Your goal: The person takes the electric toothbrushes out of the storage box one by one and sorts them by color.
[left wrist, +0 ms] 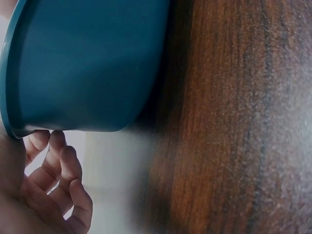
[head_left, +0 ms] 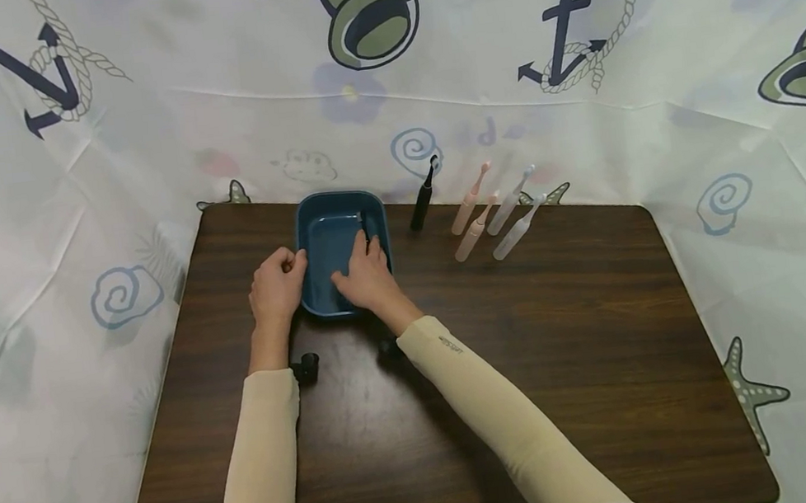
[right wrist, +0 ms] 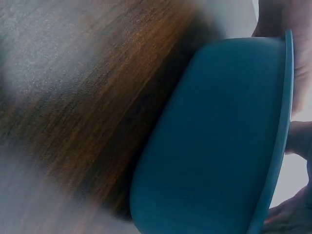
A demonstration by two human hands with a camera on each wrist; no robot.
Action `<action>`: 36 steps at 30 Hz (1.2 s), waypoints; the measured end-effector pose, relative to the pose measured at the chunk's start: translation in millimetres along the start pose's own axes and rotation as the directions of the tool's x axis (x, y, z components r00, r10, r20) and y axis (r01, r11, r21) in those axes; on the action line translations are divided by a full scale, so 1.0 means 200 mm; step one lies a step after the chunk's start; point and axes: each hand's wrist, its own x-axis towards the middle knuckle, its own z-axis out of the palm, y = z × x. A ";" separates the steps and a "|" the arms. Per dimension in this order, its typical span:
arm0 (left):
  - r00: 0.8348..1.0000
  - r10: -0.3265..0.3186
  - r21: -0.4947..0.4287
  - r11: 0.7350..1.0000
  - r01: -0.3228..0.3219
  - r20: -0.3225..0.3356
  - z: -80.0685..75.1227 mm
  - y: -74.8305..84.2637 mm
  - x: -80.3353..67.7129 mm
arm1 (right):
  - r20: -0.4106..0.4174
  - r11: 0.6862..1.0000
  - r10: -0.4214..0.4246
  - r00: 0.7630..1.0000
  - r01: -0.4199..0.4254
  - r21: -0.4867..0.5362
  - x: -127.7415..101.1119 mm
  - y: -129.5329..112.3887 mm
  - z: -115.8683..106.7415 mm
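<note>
A dark blue basin (head_left: 335, 306) stands at the back left of the brown table. My left hand (head_left: 278, 286) grips its left rim. In the left wrist view, the curled fingers of that hand (left wrist: 53, 175) touch the outside wall just under the rim. My right hand (head_left: 368, 276) reaches over the near right side into the basin, fingers spread and pointing away from me. Just beyond its fingertips, a thin dark item with a light tip (head_left: 361, 220) lies along the basin's right wall; most of it is hidden. The right wrist view shows mainly the basin's outer wall (right wrist: 209, 146).
Right of the basin, a black toothbrush (head_left: 423, 199) lies at the table's back edge. Farther right lie two pink toothbrushes (head_left: 466, 211) and two whitish ones (head_left: 516, 234). Patterned white cloth (head_left: 246, 120) hangs behind the brown table (head_left: 573, 365).
</note>
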 end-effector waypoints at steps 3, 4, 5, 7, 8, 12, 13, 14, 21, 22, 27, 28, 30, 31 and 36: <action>1.000 -0.002 0.003 1.000 0.002 -0.001 0.00 0.00 0.00 | -0.020 1.000 -0.006 1.000 0.006 -0.015 0.01 0.00 0.00; 1.000 -0.002 0.002 1.000 0.002 -0.001 0.00 0.00 0.00 | -0.029 1.000 -0.010 1.000 0.009 -0.023 0.02 0.00 0.00; 1.000 -0.003 0.001 1.000 0.003 0.000 0.00 0.00 0.00 | -0.039 0.999 -0.015 0.999 0.013 -0.033 0.02 0.00 0.01; 1.000 -0.003 -0.001 1.000 0.003 0.000 0.00 0.00 0.00 | -0.061 0.998 -0.027 0.998 0.024 -0.052 0.03 0.00 0.01; 1.000 -0.004 0.001 1.000 0.004 0.001 0.00 0.01 0.00 | -0.069 0.998 -0.032 0.997 0.028 -0.055 0.04 0.00 0.01; 1.000 -0.004 0.009 1.000 0.004 0.007 0.00 0.01 0.00 | -0.085 0.996 -0.038 0.996 0.031 -0.081 0.05 0.01 0.03; 1.000 -0.005 0.009 1.000 0.005 0.010 0.00 0.01 -0.01 | -0.086 0.996 -0.037 0.996 0.030 -0.086 0.05 0.01 0.03; 1.000 -0.007 0.009 1.000 0.006 0.012 0.00 0.01 -0.01 | -0.087 0.996 -0.033 0.996 0.026 -0.087 0.05 0.02 0.04; 1.000 -0.009 -0.009 1.000 0.009 0.000 0.00 0.01 -0.01 | -0.098 0.996 -0.013 0.995 0.005 -0.087 0.07 0.01 0.04; 1.000 -0.010 -0.010 1.000 0.010 -0.002 0.00 0.01 -0.01 | -0.099 0.996 -0.007 0.995 -0.002 -0.085 0.07 0.01 0.04; 1.000 -0.014 -0.010 1.000 0.014 -0.004 0.00 0.01 -0.01 | -0.096 0.996 0.020 0.995 -0.029 -0.089 0.08 0.00 0.04; 1.000 -0.013 -0.011 1.000 0.013 -0.003 0.00 0.01 -0.01 | -0.094 0.995 0.026 0.995 -0.035 -0.095 0.09 0.00 0.04; 1.000 -0.007 -0.012 1.000 0.007 -0.001 0.00 0.01 -0.01 | -0.091 0.994 0.031 0.995 -0.041 -0.105 0.09 0.00 0.04; 1.000 -0.005 -0.014 1.000 0.005 -0.001 0.00 0.00 -0.01 | -0.092 0.994 0.034 0.995 -0.043 -0.104 0.09 0.00 0.04; 1.000 -0.002 -0.013 1.000 0.002 -0.001 0.01 0.01 0.00 | -0.105 0.998 0.042 0.994 -0.046 -0.034 0.10 0.01 0.05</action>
